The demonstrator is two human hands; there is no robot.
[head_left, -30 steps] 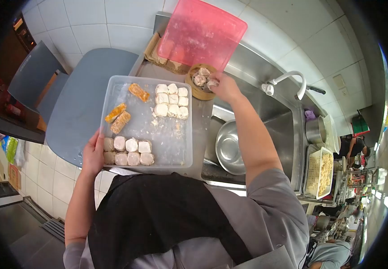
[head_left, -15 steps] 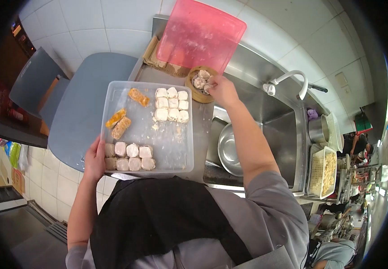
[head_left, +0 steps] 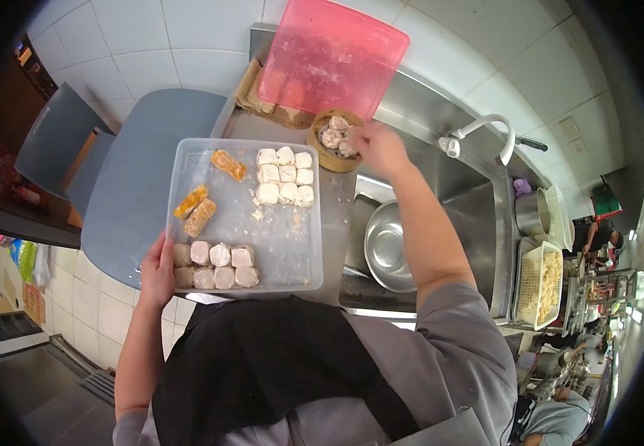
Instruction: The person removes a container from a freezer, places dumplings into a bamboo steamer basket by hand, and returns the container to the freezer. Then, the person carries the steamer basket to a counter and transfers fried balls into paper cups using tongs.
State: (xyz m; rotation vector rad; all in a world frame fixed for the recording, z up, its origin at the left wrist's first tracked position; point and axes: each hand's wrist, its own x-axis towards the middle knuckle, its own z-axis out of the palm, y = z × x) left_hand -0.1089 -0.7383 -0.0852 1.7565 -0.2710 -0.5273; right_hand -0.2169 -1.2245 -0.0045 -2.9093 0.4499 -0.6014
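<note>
My left hand [head_left: 158, 273] grips the left side wall of a clear plastic tray [head_left: 285, 253], tilted slightly in view. Inside lie a block of white-topped dumplings [head_left: 286, 175], a block of pinkish dumplings [head_left: 221, 266] and orange crumbed rolls [head_left: 201, 215]. My right hand [head_left: 383, 151] is at the right rim of a round bamboo steamer basket [head_left: 320, 158]. Several shumai-like dumplings [head_left: 331, 139] sit in the basket. The right fingertips are blurred and partly hidden, so their grip does not show.
A pink plastic lid [head_left: 329, 56] leans on the wall behind the basket. To the right are a steel sink [head_left: 463, 215], a metal bowl [head_left: 390, 249], a white faucet [head_left: 478, 134] and a white basket of pale food [head_left: 539, 286]. A grey table [head_left: 143, 163] stands left.
My right hand has drawn back a little to the right, from above the dumplings to the basket's rim. More of the dumplings now shows. My left hand keeps its hold on the tray.
</note>
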